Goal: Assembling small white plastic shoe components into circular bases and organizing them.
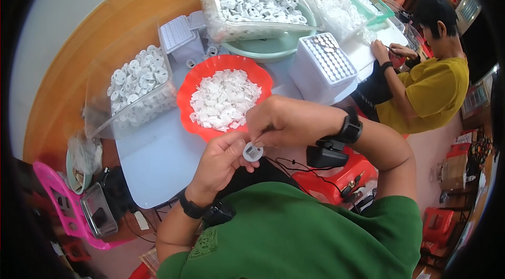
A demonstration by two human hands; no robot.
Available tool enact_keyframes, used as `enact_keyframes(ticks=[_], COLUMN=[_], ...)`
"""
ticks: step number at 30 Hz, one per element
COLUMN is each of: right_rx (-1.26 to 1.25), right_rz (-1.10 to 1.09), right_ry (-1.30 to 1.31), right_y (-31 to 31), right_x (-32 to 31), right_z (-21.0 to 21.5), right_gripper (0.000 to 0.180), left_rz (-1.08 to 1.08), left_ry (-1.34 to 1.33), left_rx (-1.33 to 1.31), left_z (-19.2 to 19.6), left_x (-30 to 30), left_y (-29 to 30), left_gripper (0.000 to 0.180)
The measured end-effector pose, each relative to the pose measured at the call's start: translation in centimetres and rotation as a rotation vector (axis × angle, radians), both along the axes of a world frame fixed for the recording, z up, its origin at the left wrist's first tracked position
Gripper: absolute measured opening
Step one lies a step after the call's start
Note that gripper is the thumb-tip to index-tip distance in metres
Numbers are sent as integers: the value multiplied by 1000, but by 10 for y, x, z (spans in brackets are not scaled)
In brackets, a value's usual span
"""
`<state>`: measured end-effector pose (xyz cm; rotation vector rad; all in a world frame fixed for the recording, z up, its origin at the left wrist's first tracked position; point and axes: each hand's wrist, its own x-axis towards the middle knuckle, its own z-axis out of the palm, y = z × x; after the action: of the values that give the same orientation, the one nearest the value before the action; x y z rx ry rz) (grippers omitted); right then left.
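white round plastic piece [253,151] at frame centre, just below the red bowl [189,101] | looks light, stiff, small (likely slippery); best held by its rim | my left hand [221,160] pinches its left edge | my right hand [279,121] closes fingertips on its top

Bright, even daylight, soft shadows only, slight glare on the white table [158,158]. Heavy fisheye bending and black vignette at the edges; far right corner looks soft.
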<state>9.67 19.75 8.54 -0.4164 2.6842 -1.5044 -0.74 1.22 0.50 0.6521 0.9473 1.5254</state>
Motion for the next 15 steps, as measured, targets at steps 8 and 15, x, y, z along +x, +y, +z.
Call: enact_keyframes(ticks=[8,15], right_rx=[55,181], right_rz=[-229,-733], right_ry=[222,230], right_y=[-4,66], right_x=[40,92], right_z=[-11,-11], right_gripper=[13,9], left_rz=[119,151], left_ry=[-101,-145], left_rx=[-2,19], left_z=[-9,-24], left_x=[10,-1], left_y=[-2,-6], left_gripper=[23,26])
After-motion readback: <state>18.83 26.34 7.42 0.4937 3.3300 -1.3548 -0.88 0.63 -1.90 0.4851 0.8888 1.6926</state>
